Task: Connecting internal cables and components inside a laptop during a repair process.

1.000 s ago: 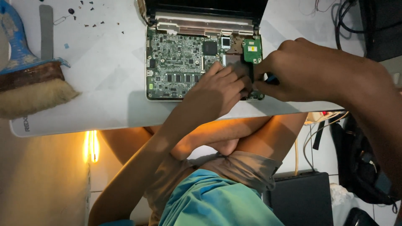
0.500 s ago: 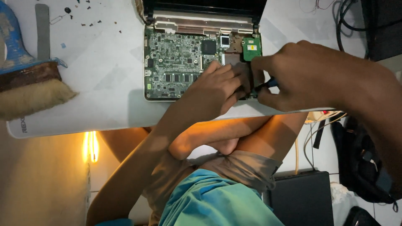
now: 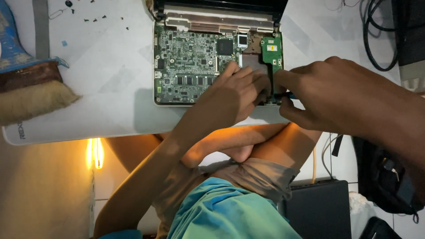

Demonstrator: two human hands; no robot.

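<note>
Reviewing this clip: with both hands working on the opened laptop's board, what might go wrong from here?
1. The right hand pinches a thin dark tool close to the left hand; a slip might jab a finger or scratch the bare circuit board.
2. The tiny loose screws lie scattered on the white table with nothing holding them; they could get knocked away and lost.
3. The left hand presses on exposed components, which could stress them.

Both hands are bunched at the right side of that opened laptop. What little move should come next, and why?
Probably keep the left hand pressing on the circuit board while the right hand turns its small tool: the tool's tip is hidden between the fingers at the laptop's right edge.
</note>
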